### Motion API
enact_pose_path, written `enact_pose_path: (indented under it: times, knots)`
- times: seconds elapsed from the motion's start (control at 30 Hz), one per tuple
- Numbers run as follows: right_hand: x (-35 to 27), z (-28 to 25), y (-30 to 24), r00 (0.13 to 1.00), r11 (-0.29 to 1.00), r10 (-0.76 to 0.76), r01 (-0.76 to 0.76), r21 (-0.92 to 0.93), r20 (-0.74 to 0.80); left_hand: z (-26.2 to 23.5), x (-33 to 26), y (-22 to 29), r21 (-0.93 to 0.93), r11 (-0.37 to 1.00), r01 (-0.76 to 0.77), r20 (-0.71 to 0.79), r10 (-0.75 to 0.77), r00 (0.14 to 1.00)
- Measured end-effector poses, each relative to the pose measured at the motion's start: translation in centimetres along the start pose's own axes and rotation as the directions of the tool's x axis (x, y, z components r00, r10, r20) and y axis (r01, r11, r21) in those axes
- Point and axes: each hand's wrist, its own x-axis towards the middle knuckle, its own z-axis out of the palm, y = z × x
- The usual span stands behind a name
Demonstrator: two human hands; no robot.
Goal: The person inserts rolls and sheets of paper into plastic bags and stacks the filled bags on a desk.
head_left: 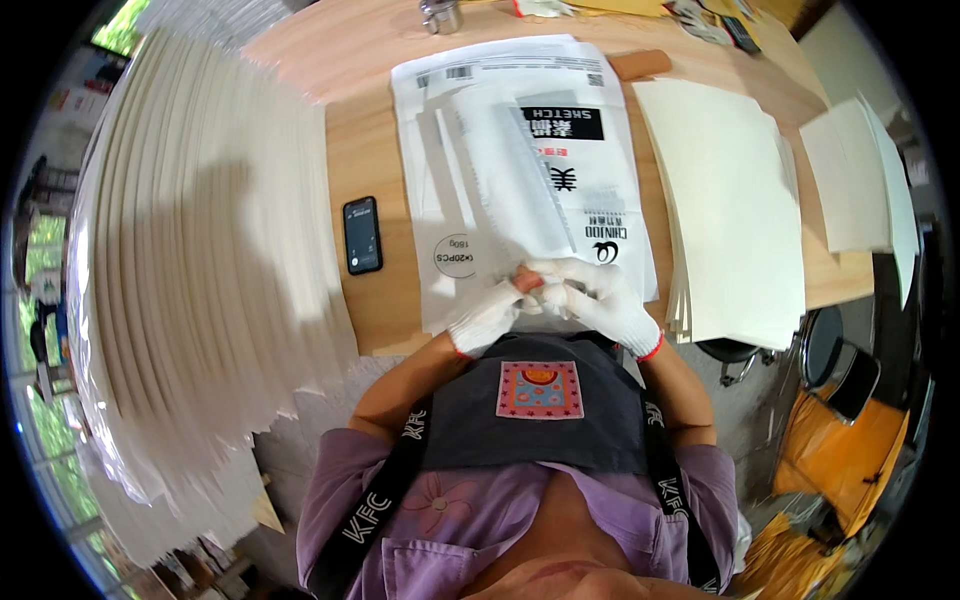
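Note:
My left hand (489, 317) and my right hand (602, 299) meet at the near edge of the table, just in front of my apron. Both wear white knit gloves with red cuffs, and bare fingertips of the left hand show. The fingers are drawn together in a pinch; whatever is between them is too small or hidden to make out. Right beyond them lies a large white plastic bag (612, 170) with black print, flat on the table. A narrower, see-through plastic piece (500, 165) rests slantwise on top of it.
A tall, plastic-wrapped bank of white sheets (190, 250) fills the left side. Beside it a black phone (362, 236) lies on the wooden table (365, 130). Cream sheets (730, 220) are stacked to the right. A brown roll (640, 65) and a metal container (440, 16) are farther back.

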Motion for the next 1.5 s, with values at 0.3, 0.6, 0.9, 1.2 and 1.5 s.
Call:
enact_pose_path:
  times: [0.3,0.6,0.9,1.2,1.5]
  knots:
    - [8.7,1.8,5.1,0.979,0.633,-0.155,-0.003,-0.774,-0.13,-11.5,-16.0,-1.3,0.898,0.258,0.355,-0.407,0.188,0.894]
    - [12.3,6.3,7.5,0.98,0.276,-0.035,-0.181,-0.944,-0.198,-8.9,-8.8,0.7,0.946,0.22,0.238,-0.291,0.252,0.923]
    - [14.2,1.9,11.6,0.969,0.406,0.007,-0.228,-0.885,-0.247,-8.2,8.7,-0.3,0.901,0.381,0.206,-0.374,0.444,0.814]
    - [10.0,-10.2,11.7,0.904,0.94,0.335,-0.303,0.154,-0.265,-6.7,9.2,1.1,0.927,0.278,0.252,-0.336,0.318,0.887]
    - [9.8,-5.4,11.4,0.927,0.489,-0.265,-0.108,-0.866,-0.265,-10.4,10.2,-0.1,0.924,0.384,0.0,-0.167,0.402,0.9]
